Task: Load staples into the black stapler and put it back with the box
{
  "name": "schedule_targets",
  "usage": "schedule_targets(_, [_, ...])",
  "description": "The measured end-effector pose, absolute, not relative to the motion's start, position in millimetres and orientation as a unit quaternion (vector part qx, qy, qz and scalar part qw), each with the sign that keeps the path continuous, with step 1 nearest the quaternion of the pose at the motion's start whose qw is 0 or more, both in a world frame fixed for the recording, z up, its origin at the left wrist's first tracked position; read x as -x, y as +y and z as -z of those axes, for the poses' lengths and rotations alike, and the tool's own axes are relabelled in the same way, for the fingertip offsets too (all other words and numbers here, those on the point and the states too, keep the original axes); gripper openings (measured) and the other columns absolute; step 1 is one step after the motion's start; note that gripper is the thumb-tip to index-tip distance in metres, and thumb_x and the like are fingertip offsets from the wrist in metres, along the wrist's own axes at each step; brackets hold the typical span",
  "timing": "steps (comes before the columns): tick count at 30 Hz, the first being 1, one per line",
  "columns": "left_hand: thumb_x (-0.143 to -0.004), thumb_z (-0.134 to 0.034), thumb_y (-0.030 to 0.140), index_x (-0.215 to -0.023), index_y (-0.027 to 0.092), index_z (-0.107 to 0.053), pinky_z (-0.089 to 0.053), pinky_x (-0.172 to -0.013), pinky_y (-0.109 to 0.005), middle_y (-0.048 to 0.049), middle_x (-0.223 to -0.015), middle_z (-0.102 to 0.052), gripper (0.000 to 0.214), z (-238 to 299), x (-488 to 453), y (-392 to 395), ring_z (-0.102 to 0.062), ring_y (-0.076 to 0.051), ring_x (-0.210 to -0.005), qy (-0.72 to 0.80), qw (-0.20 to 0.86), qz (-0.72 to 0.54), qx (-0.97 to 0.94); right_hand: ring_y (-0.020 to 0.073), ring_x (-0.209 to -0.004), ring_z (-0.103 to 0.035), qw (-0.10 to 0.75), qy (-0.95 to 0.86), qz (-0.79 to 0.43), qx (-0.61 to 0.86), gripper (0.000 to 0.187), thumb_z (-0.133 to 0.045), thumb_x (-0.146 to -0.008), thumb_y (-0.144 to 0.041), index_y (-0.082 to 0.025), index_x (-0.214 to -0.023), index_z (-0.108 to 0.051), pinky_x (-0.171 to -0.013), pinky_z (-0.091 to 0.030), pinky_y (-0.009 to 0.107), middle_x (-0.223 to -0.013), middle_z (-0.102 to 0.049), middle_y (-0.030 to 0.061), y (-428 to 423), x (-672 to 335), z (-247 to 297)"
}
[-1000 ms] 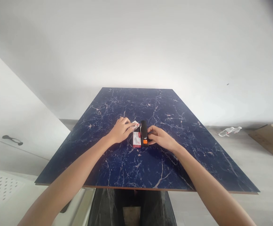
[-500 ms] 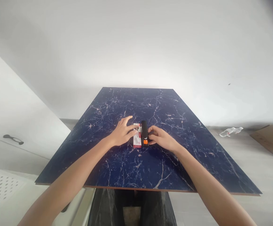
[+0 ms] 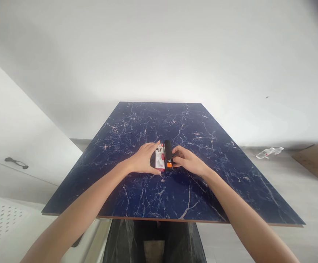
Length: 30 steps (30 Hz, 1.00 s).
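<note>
A small white and red box lies in the middle of the dark blue marble table. A black stapler with an orange end lies right beside it, touching its right side. My left hand is wrapped round the left side of the box, thumb near and fingers far. My right hand is closed on the right side of the stapler.
A white cabinet with a dark handle stands at the left, and a white perforated panel lies low at the left. On the floor at the right lie a plastic bottle and a piece of cardboard.
My left hand has moved from the far end of the box to grip its left side. The box now lies square against the stapler. My right hand has stayed on the stapler.
</note>
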<state>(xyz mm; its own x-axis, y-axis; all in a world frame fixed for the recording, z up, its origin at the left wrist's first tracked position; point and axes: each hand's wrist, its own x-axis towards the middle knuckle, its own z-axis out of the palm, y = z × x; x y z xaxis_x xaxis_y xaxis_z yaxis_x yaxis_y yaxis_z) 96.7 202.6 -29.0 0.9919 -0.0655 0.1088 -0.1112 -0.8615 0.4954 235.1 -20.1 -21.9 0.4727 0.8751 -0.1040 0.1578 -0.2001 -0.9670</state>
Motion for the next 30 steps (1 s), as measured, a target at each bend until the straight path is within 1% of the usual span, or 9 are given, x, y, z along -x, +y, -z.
schedule_targets(3, [-0.060, -0.077, 0.074, -0.162, 0.027, -0.005, -0.023, -0.118, -0.058, -0.0111, -0.164, -0.024, 0.134, 28.5, -95.6, 203.1, -0.017, -0.042, -0.149, -0.032, 0.261, -0.040, -0.964, 0.0203, -0.086, -0.073, 0.506, -0.373, -0.352, 0.694, 0.020, -0.060, -0.087, -0.024, -0.022, -0.105, -0.055, -0.080, -0.062, 0.036, -0.093, -0.074, 0.0030, -21.4, -235.2, 20.9])
schedule_targets(7, [-0.063, -0.074, 0.076, -0.162, 0.027, -0.005, -0.020, -0.120, -0.057, -0.0083, -0.166, -0.018, 0.130, 25.5, -94.2, 201.9, -0.008, -0.040, -0.152, -0.024, 0.258, -0.029, -0.965, 0.0203, -0.086, -0.073, 0.512, -0.354, -0.337, 0.706, 0.022, -0.065, -0.088, -0.032, -0.022, -0.105, -0.056, -0.077, -0.063, 0.036, -0.096, -0.073, 0.0040, -19.4, -233.7, 21.3])
schedule_targets(10, [-0.063, -0.072, 0.077, -0.162, 0.026, -0.005, -0.020, -0.120, -0.055, -0.0078, -0.167, -0.013, 0.130, 24.1, -95.3, 199.7, -0.005, -0.039, -0.153, -0.014, 0.252, -0.024, -0.967, 0.0206, -0.088, -0.073, 0.530, -0.336, -0.315, 0.712, 0.026, -0.067, -0.087, -0.039, -0.023, -0.105, -0.058, -0.075, -0.065, 0.035, -0.103, -0.073, 0.0052, -16.7, -231.3, 22.6])
schedule_targets(13, [-0.063, -0.072, 0.078, -0.162, 0.024, -0.006, -0.019, -0.121, -0.053, -0.0088, -0.167, -0.014, 0.130, 24.6, -98.7, 196.7, -0.006, -0.038, -0.153, -0.011, 0.244, -0.030, -0.969, 0.0207, -0.087, -0.073, 0.546, -0.307, -0.305, 0.717, 0.028, -0.068, -0.087, -0.042, -0.023, -0.105, -0.060, -0.074, -0.065, 0.035, -0.107, -0.073, 0.0059, -16.0, -229.8, 23.4])
schedule_targets(16, [-0.063, -0.072, 0.078, -0.162, 0.021, -0.010, -0.019, -0.122, -0.051, -0.0102, -0.166, -0.017, 0.130, 26.0, -104.0, 193.1, -0.011, -0.037, -0.152, -0.016, 0.242, -0.041, -0.969, 0.0207, -0.083, -0.074, 0.550, -0.282, -0.300, 0.727, 0.028, -0.069, -0.086, -0.044, -0.023, -0.104, -0.062, -0.074, -0.065, 0.034, -0.101, -0.074, 0.0053, -17.6, -230.8, 23.4])
schedule_targets(21, [-0.063, -0.071, 0.077, -0.161, 0.018, -0.015, -0.024, -0.121, -0.047, -0.0116, -0.164, -0.025, 0.127, 29.9, -126.2, 182.4, -0.018, -0.036, -0.151, -0.037, 0.244, -0.059, -0.967, 0.0204, -0.084, -0.072, 0.569, -0.251, -0.274, 0.734, 0.026, -0.067, -0.086, -0.045, -0.023, -0.101, -0.064, -0.075, -0.063, 0.033, -0.097, -0.074, 0.0045, -25.6, -242.7, 23.1])
schedule_targets(25, [-0.064, -0.068, 0.078, -0.160, 0.015, -0.019, -0.024, -0.121, -0.048, -0.0139, -0.163, -0.026, 0.125, 34.7, -176.8, 158.0, -0.022, -0.037, -0.149, -0.049, 0.229, -0.073, -0.969, 0.0221, -0.085, -0.070, 0.562, -0.231, -0.205, 0.767, 0.033, -0.062, -0.086, -0.049, -0.024, -0.107, -0.065, -0.076, -0.060, 0.035, -0.095, -0.074, 0.0041, -45.6, -274.0, 24.1])
schedule_targets(28, [-0.065, -0.065, 0.081, -0.160, 0.014, -0.018, -0.024, -0.120, -0.048, -0.0150, -0.163, -0.026, 0.125, 38.4, -233.1, 127.0, -0.022, -0.038, -0.149, -0.076, 0.236, -0.078, -0.966, 0.0253, -0.087, -0.069, 0.542, -0.177, -0.107, 0.815, 0.039, -0.059, -0.083, -0.050, -0.022, -0.109, -0.068, -0.078, -0.057, 0.037, -0.096, -0.074, 0.0055, -70.4, -310.2, 24.1])
schedule_targets(30, [-0.064, -0.067, 0.080, -0.159, 0.011, -0.017, -0.025, -0.119, -0.046, -0.0175, -0.161, -0.028, 0.127, 40.2, -271.4, 103.0, -0.025, -0.039, -0.148, -0.094, 0.241, -0.089, -0.962, 0.0272, -0.091, -0.068, 0.534, -0.136, -0.052, 0.833, 0.041, -0.056, -0.082, -0.050, -0.022, -0.109, -0.069, -0.080, -0.055, 0.037, -0.100, -0.073, 0.0065, -90.1, -334.8, 22.7])
